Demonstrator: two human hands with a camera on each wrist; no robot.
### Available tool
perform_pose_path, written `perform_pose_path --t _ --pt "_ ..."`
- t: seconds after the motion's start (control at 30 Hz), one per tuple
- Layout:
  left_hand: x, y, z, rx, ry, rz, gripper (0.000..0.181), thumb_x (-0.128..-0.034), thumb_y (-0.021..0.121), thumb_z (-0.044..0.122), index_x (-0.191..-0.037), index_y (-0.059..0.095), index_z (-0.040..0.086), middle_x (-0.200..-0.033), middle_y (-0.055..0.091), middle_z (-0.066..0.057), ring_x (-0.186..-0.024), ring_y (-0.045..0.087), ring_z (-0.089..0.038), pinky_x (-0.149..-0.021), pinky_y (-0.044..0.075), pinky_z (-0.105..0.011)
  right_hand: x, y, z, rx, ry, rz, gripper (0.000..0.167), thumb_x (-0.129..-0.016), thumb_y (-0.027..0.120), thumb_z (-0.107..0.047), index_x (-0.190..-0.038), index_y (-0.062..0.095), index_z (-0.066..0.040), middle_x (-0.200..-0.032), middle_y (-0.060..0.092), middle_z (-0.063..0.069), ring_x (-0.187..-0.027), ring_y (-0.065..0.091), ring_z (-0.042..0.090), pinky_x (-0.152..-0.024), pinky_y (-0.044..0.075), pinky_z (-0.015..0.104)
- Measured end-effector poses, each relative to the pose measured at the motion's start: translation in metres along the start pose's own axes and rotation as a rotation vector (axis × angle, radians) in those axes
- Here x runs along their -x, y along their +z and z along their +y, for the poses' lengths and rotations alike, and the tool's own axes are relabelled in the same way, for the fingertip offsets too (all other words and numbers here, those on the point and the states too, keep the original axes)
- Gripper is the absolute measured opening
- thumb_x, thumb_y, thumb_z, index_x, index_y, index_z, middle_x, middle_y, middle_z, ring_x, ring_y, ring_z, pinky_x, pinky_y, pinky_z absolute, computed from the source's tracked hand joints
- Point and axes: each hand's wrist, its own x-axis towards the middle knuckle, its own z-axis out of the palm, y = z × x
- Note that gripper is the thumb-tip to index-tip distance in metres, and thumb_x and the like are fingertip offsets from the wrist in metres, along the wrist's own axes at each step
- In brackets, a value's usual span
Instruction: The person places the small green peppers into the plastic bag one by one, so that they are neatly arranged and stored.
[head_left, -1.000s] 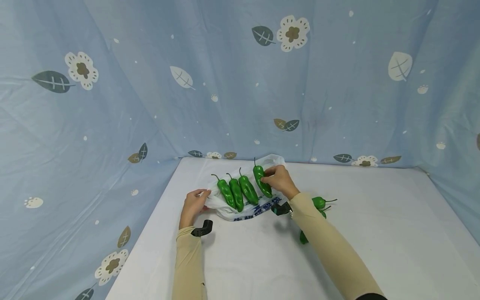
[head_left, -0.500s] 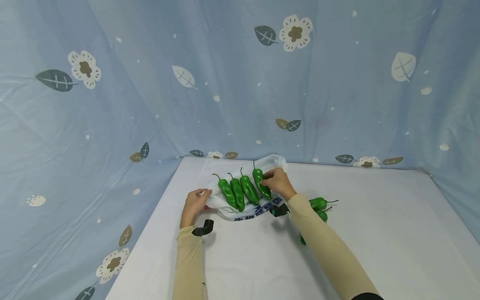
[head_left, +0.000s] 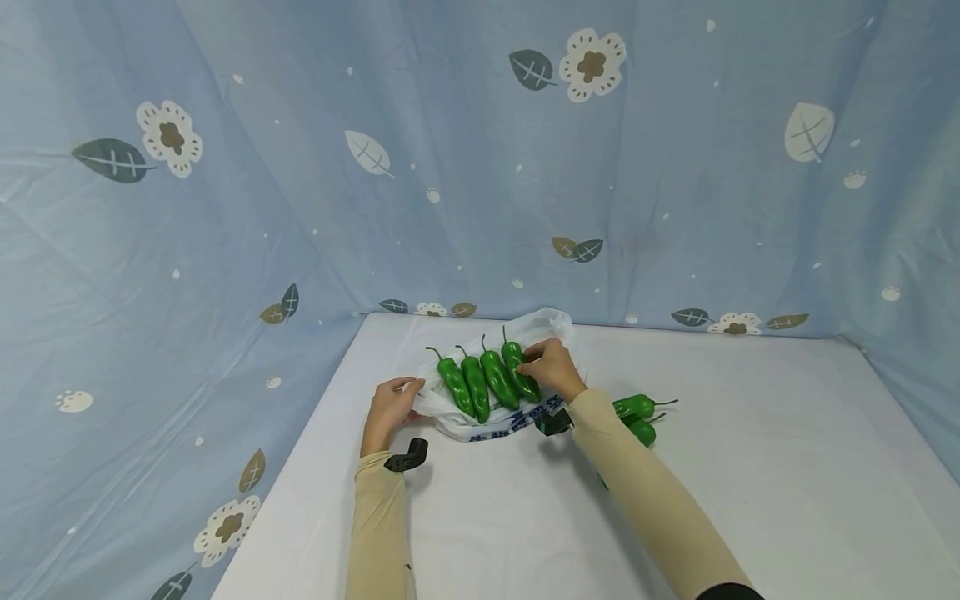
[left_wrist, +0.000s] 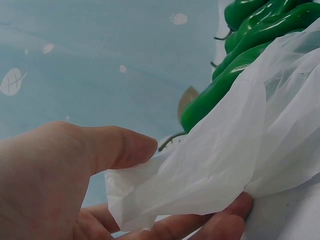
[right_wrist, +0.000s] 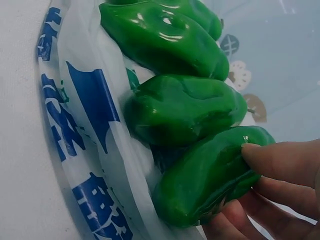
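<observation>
Neatly, four green peppers [head_left: 477,387] lie side by side on a flimsy plastic bag [left_wrist: 215,175] spread on a table [head_left: 495,517], the rightmost pepper [head_left: 518,372] pinched by the right grip [head_left: 551,365], the bag's edge pinched by the left grip [head_left: 388,408]. The glossy skin could slip free and nudge the others askew; too hard a tug on the thin film could tear it or roll the peppers off.
</observation>
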Motion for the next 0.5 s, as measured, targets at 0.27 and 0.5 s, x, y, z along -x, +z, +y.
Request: perform_pose_path --t 0.27,0.5 --pt "0.0001 0.0003 0.0004 -0.013 0.01 0.0 0.055 -0.1024 0.059 0.04 -0.143 0.06 0.003 -0.127 0.07 -0.026 -0.059 0.067 -0.009 -0.064 0.05 -0.02 0.0008 0.0034 0.0001 0.025 -0.015 0.011 0.04 -0.092 0.076 -0.01 -0.127 0.068 0.009 -0.125 0.071 0.027 -0.113 0.069 0.041 -0.095 0.058 0.051" --pt "-0.0002 -0.0008 0.0009 -0.011 0.001 -0.004 0.054 -0.1023 0.059 0.04 -0.144 0.06 0.004 -0.141 0.061 -0.028 -0.06 0.068 -0.009 -0.07 0.052 -0.021 -0.0001 0.0075 -0.002 0.045 -0.018 -0.002 0.039 -0.092 0.076 -0.01 -0.125 0.069 0.009 -0.122 0.072 0.026 -0.113 0.07 0.04 -0.095 0.058 0.049"
